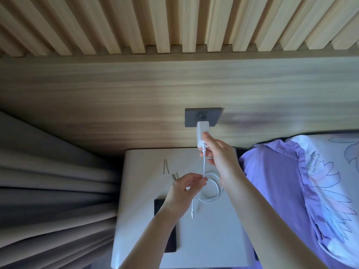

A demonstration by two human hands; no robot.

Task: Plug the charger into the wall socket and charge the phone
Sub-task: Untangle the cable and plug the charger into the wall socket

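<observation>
The charger [202,135] is clamped in the right hand [217,152] grip, its top against the wall socket [203,117]. Below, the cable [204,167] is pinched by the left hand [184,188]. The phone [161,208] lies on the worktop [206,239] beneath the left wrist.

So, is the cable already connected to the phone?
No, the cable end hangs free below the left hand, apart from the phone.

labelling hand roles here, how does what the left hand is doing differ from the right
The right hand is raised at the wall socket, gripping the white charger; the left hand is lower, over the nightstand, pinching the cable. The right grips a block, the left a thin cord. Both are bare.
</observation>
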